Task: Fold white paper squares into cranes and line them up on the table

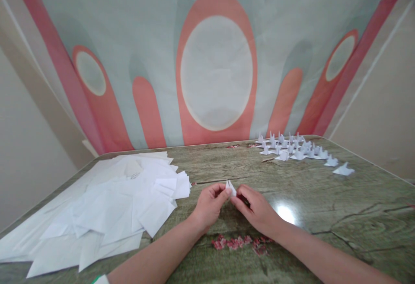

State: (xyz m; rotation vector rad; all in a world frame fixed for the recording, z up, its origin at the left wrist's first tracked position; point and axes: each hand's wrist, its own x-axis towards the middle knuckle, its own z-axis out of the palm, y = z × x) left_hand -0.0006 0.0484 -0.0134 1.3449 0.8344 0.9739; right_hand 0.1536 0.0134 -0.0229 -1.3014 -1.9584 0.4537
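Between my two hands, over the middle of the table, is a small folded piece of white paper [231, 187] with narrow points sticking up. My left hand [210, 204] pinches its left side between thumb and fingers. From the right, my right hand [252, 204] grips its lower right edge, fingers curled and thumb close to the paper. The fingertips cover part of the folds. Toward the back right stand several small folded white paper figures [298, 155] in loose rows, with pointed tips upright and flat wings spread.
A broad pile of loose white paper sheets [106, 206] covers the left of the wood-patterned table [207, 262], with small squares [167, 186] at its right edge. Behind the table hangs a backdrop [217, 72] with red arches. A bright light reflection lies right of my right hand.
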